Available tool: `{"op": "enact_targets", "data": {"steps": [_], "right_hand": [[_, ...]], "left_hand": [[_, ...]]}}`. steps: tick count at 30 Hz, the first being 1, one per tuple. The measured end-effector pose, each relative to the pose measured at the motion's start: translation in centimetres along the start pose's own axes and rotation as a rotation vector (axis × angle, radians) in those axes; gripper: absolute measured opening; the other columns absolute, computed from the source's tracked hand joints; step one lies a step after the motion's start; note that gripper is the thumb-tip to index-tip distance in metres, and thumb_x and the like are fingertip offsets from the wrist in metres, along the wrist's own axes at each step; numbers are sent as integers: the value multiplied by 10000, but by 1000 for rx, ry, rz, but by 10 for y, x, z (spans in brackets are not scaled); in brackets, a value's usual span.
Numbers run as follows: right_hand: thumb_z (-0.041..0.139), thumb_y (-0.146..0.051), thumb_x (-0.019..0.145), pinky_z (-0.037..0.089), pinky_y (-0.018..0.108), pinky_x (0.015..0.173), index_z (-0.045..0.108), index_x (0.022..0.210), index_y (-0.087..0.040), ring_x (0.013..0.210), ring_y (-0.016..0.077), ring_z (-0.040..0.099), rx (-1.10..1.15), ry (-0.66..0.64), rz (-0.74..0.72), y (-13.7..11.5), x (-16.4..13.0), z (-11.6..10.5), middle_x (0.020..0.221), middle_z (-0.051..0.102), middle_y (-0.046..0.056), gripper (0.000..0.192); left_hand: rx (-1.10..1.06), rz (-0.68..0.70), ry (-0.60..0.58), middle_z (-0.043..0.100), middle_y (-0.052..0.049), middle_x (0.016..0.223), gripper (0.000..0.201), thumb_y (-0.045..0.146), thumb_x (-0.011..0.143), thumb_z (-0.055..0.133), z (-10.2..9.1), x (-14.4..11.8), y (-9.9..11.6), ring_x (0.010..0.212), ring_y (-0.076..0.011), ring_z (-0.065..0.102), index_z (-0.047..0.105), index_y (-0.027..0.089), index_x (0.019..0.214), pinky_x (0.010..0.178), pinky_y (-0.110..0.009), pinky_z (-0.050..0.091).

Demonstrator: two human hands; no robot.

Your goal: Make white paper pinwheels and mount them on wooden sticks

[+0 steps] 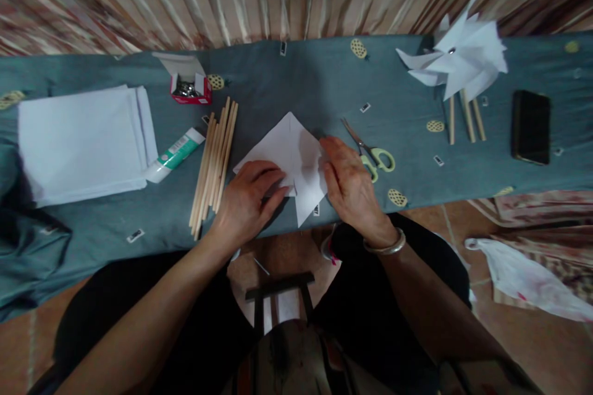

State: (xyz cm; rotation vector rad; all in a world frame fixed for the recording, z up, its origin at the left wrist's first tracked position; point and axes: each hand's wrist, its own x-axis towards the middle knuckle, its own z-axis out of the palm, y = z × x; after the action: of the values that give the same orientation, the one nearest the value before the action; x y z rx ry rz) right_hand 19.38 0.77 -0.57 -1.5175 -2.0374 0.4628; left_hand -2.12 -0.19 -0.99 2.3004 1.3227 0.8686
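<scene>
While both press flat, left hand (248, 197) and right hand (349, 182) fold paper (290, 148)

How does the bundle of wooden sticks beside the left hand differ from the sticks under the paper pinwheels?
The loose wooden sticks lie bare in a large bundle by the left hand; the pinwheel sticks are only about three, topped with white pinwheels, far right. The bundle leans diagonally; the others lie nearly straight. Both are pale wood.

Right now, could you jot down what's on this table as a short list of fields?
left hand: pressing flat on the folded white paper
right hand: resting on the paper's right edge
left of paper: bundle of wooden sticks, glue tube, paper stack, red pin box
right of paper: scissors, paper pinwheels, black phone
</scene>
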Motion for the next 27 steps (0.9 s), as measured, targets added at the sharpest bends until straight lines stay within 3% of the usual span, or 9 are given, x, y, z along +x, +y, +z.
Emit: {"op": "enact_targets", "data": {"steps": [5,12,14,18,22,27], "right_hand": [[369,-225,988,406,516,1134,479,1411,-183,1340,290,495,-72,-3,-16,0,-1,-3,1408,556,125,439],[409,-264,986,523,464,1004,555,1326,-137,1137,262,644,-100,48,-25,-5,-15,-11,1244,679,145,391],[419,-272,982,549,443,962,579,1301,-138,1066,253,677,-77,41,7,-9,-19,-13,1176,714,137,382],[422,-252,978,570,400,908,611,1260,-126,990,237,706,-50,21,35,-15,-23,-13,1111,741,130,362],[425,-245,978,575,378,877,636,1212,-117,959,229,716,-60,38,13,-15,-24,-12,1089,750,125,340],[448,-231,962,560,392,916,665,1152,-167,1002,228,704,-36,51,-6,-10,-24,-16,1091,748,97,296]], "left_hand": [[24,48,-10,638,-115,1137,322,366,904,605,-6,-9,11,1052,-264,598,615,187,1170,910,-441,512],[130,-28,38,614,-90,1211,351,369,908,594,-22,-16,-1,1125,-280,580,563,267,1243,965,-465,471],[155,29,36,625,-93,1203,367,373,900,611,-24,-20,4,1119,-285,582,557,261,1245,951,-464,463],[169,265,-89,671,-112,1137,380,388,876,654,-15,-31,26,1054,-284,599,580,183,1187,864,-432,468],[243,294,-152,710,-83,1055,194,192,901,609,-7,-38,34,946,-239,614,626,157,1091,787,-382,446],[258,307,-136,724,-56,957,140,151,918,574,-11,-39,26,831,-199,618,656,172,1030,710,-346,418]]}}
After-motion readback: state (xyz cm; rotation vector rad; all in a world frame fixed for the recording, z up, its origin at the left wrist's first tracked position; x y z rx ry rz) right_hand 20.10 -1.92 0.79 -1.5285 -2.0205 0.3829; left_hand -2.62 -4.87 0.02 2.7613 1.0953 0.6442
